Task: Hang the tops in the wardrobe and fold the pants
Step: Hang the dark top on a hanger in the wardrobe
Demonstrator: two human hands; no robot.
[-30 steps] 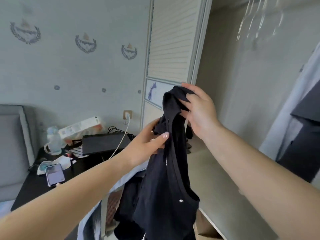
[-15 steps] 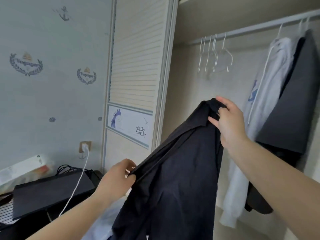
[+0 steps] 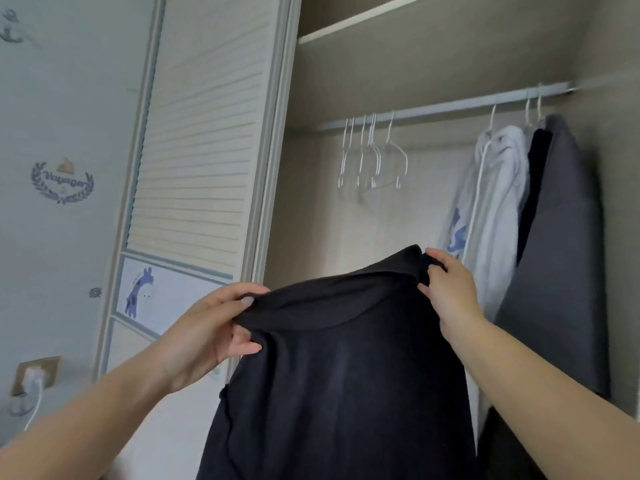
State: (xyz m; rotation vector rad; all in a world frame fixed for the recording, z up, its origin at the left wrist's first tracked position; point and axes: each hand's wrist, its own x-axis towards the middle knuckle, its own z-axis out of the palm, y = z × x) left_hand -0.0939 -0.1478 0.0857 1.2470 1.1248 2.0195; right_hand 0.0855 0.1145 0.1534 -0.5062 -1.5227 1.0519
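- Head view: left hand (image 3: 207, 336) and right hand (image 3: 446, 285), set apart, each pinch a corner of the black top (image 3: 346, 375) spread between them.
- Empty hangers (image 3: 374, 157) hang above; releasing one corner could let the top slump.

Both hands raised: left grip (image 3: 221, 327), right grip (image 3: 446, 282) (fingers pinched).

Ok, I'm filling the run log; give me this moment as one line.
left hand: grips black top | right hand: grips top | empty hangers: on rail | top: not hung
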